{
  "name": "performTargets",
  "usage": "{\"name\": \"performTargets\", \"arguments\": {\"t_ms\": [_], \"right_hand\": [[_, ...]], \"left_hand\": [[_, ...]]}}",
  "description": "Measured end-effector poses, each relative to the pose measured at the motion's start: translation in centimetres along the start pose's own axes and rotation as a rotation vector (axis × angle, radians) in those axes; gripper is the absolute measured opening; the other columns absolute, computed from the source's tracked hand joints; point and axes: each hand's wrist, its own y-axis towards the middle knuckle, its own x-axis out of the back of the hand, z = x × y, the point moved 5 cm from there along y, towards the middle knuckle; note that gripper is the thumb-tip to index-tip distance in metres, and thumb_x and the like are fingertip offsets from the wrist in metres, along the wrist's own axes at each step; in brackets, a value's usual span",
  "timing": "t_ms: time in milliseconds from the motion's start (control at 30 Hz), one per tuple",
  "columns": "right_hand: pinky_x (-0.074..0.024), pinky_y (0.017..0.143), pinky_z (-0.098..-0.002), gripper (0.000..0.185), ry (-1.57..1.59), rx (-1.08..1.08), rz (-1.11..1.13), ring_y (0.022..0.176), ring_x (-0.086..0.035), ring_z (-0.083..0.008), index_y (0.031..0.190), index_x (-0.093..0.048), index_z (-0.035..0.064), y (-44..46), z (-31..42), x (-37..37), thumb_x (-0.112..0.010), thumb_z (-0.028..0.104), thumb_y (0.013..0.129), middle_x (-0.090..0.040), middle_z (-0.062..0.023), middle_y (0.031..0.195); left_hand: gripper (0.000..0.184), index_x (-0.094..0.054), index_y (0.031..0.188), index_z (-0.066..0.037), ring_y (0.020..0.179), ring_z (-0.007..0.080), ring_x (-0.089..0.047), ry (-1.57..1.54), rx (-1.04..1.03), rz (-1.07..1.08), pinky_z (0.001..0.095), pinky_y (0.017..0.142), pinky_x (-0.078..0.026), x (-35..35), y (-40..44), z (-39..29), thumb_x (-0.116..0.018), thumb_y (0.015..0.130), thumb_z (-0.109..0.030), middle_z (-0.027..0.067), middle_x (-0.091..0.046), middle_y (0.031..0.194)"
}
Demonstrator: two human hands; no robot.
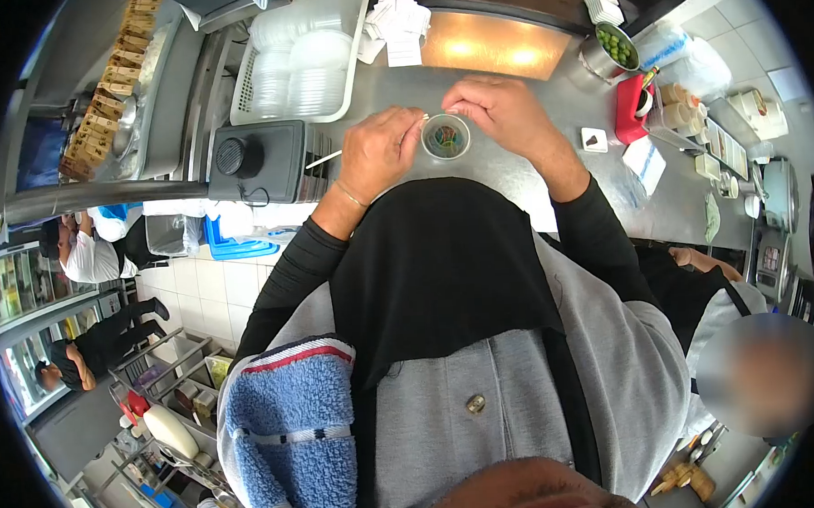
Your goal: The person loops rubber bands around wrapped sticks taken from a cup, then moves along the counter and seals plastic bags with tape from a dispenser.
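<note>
A small round cup (445, 136) stands on the steel counter between my hands, with thin coloured loops that look like rubber bands inside. My left hand (380, 153) is closed at the cup's left side. A thin white stick (324, 159) runs out behind this hand, and a pale tip shows at the fingertips, in line with it. Over the cup's far right rim, my right hand (505, 115) is closed with thumb and fingers together. Whether anything is between those fingers is too small to tell.
A white basket (352, 84) of clear plastic lids and a grey machine (256, 165) stand at left. White papers (399, 23) lie at the back. To the right are a pot of green fruit (616, 47) and a red holder (632, 110). A co-worker (700, 305) stands close at right.
</note>
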Motion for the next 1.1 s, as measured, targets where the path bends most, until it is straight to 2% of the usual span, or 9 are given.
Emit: {"name": "performTargets", "arguments": {"t_ms": [67,167,467,667,767,867,1100], "right_hand": [[-0.0537,0.079,-0.0387,0.010,-0.025,0.081,0.009,0.092,-0.069,-0.0260,0.099,-0.068,0.0078,0.7,0.7,0.1,-0.069,0.017,0.096,-0.070,-0.0061,0.099],[-0.0526,0.076,-0.0433,0.010,-0.051,0.134,0.021,0.089,-0.068,-0.0318,0.096,-0.068,0.0092,1.4,1.4,-0.1,-0.070,0.018,0.093,-0.068,-0.0071,0.095],[-0.0526,0.079,-0.0457,0.010,-0.101,0.173,0.136,0.093,-0.067,-0.0331,0.095,-0.068,0.0091,2.3,1.1,-2.3,-0.071,0.019,0.093,-0.068,-0.0064,0.098],[-0.0531,0.080,-0.0450,0.012,-0.151,0.212,0.177,0.095,-0.067,-0.0310,0.095,-0.069,0.0095,2.6,1.5,-2.5,-0.071,0.021,0.093,-0.068,-0.0057,0.096],[-0.0533,0.081,-0.0443,0.012,-0.172,0.216,0.191,0.096,-0.068,-0.0295,0.095,-0.069,0.0097,2.7,1.5,-2.5,-0.071,0.021,0.093,-0.068,-0.0050,0.095],[-0.0535,0.082,-0.0440,0.011,-0.182,0.240,0.185,0.096,-0.067,-0.0292,0.095,-0.069,0.0106,2.6,1.6,-2.5,-0.071,0.021,0.093,-0.068,-0.0046,0.094],[-0.0543,0.083,-0.0428,0.010,-0.148,0.210,0.189,0.095,-0.069,-0.0290,0.098,-0.071,0.0126,2.5,0.8,-2.6,-0.072,0.021,0.092,-0.070,-0.0035,0.097]], "left_hand": [[0.012,-0.076,0.105,-0.004,0.080,0.0330,-0.073,0.026,0.010,0.019,0.0403,0.071,-0.058,-0.1,0.1,-0.1,-0.071,0.096,-0.012,0.0153,-0.074,0.093],[0.013,-0.075,0.104,-0.002,0.078,0.0338,-0.072,-0.092,0.084,0.029,0.0395,0.070,-0.057,-0.8,-0.2,0.8,-0.070,0.097,-0.011,0.0159,-0.074,0.091],[0.016,-0.073,0.108,0.000,0.075,0.0337,-0.070,-0.210,0.168,0.116,0.0387,0.068,-0.054,-0.4,-1.0,1.0,-0.070,0.097,-0.011,0.0182,-0.073,0.093],[0.021,-0.073,0.107,0.000,0.074,0.0341,-0.068,-0.215,0.181,0.145,0.0408,0.068,-0.053,-0.6,-1.4,1.1,-0.070,0.097,-0.019,0.0186,-0.072,0.092],[0.025,-0.072,0.102,0.000,0.085,0.0411,-0.069,-0.205,0.231,0.201,0.0462,0.075,-0.055,0.1,-0.8,-0.1,-0.070,0.095,-0.023,0.0189,-0.072,0.093],[0.022,-0.073,0.104,0.000,0.073,0.0355,-0.068,-0.187,0.152,0.139,0.0428,0.067,-0.052,-0.3,-1.1,0.2,-0.071,0.098,-0.021,0.0193,-0.071,0.089],[0.017,-0.075,0.102,0.000,0.073,0.0350,-0.070,-0.141,0.145,0.117,0.0398,0.066,-0.055,-0.7,-1.4,0.8,-0.074,0.096,-0.016,0.0184,-0.073,0.088]]}}
